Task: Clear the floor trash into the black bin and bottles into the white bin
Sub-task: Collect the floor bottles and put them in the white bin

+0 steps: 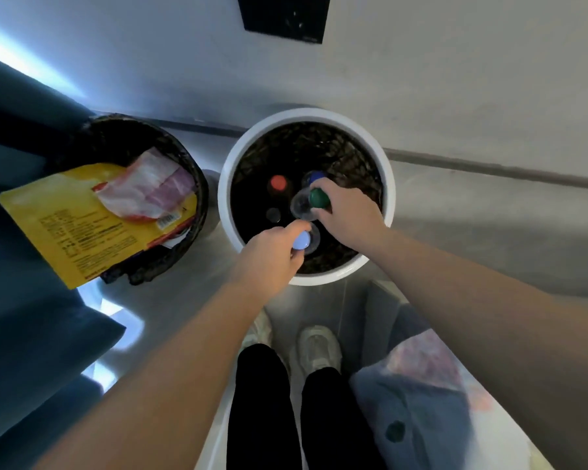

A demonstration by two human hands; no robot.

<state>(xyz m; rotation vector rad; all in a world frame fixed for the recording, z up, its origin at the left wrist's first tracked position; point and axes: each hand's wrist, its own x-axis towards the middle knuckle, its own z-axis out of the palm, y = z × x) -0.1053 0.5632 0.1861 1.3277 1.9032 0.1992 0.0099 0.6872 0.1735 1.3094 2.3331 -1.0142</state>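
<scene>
Holding bottles (302, 239) upright, cap-up, above white bin (306, 115).

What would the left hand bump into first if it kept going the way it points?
Likely the green-capped bottle held by the right hand, just beyond the left hand and its light-blue-capped bottle, over the white bin. Depth is unclear from above, so it might pass under.
</scene>
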